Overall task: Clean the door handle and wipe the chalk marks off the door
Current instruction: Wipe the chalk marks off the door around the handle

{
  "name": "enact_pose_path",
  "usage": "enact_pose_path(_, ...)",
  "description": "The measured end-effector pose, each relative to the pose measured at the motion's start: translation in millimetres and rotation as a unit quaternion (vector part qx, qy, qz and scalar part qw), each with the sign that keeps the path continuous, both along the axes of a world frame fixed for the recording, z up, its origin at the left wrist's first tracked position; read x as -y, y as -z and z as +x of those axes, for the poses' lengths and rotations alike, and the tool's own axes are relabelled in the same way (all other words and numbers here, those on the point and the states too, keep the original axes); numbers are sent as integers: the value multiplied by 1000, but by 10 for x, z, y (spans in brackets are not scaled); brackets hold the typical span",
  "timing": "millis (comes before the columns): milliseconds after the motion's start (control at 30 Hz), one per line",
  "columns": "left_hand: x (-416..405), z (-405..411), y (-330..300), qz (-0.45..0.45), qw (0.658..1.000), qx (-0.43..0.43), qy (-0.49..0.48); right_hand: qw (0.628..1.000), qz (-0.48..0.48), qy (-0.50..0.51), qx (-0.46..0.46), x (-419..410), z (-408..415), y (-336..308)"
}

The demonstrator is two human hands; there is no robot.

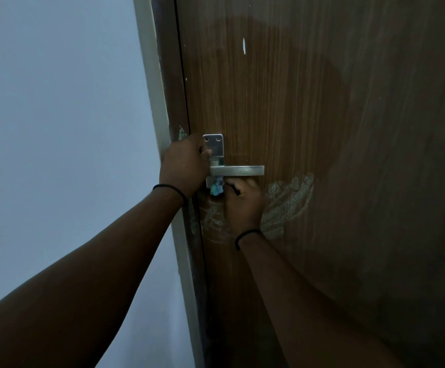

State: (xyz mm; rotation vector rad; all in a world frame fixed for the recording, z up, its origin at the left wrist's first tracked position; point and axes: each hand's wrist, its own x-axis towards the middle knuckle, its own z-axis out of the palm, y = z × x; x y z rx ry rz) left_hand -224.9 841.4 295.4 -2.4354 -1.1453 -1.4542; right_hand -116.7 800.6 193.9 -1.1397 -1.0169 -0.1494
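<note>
A silver lever handle [242, 170] sticks out to the right from its metal backplate [214, 144] on a brown wooden door [335, 115]. My left hand [184, 166] is pressed against the left side of the backplate, thumb on the plate. Just under the lever, my right hand [244, 203] is closed on a small blue cloth [217, 187], which sits against the lower part of the plate. Whitish chalk smears [287, 203] spread to the right of my right hand, and fainter ones [213, 216] lie to its left.
A pale door frame [157, 102] runs down the left edge of the door, with a light blue-grey wall [57, 115] beyond it. A small white mark [244, 45] sits high on the door. A darker, damp-looking patch covers the upper door.
</note>
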Motion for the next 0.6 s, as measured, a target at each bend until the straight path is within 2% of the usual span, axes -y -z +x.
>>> enact_pose_path(100,36,-14,-14,-13,1000,1,-1,1000,-13,-9,21,43,-25,60)
enact_pose_path(267,111,-4,-103,-46,997,62,-5,992,-13,5,-124,-73,-73,-50)
enact_pose_path(433,157,12,-80,-58,995,79,-13,997,-64,-33,-9,48,-15,208)
enact_pose_path(500,160,21,-53,-58,994,86,-15,996,-84,-32,-28,110,52,339)
enact_pose_path(600,160,44,-36,-32,993,113,-11,995,-58,10,-76,184,164,344)
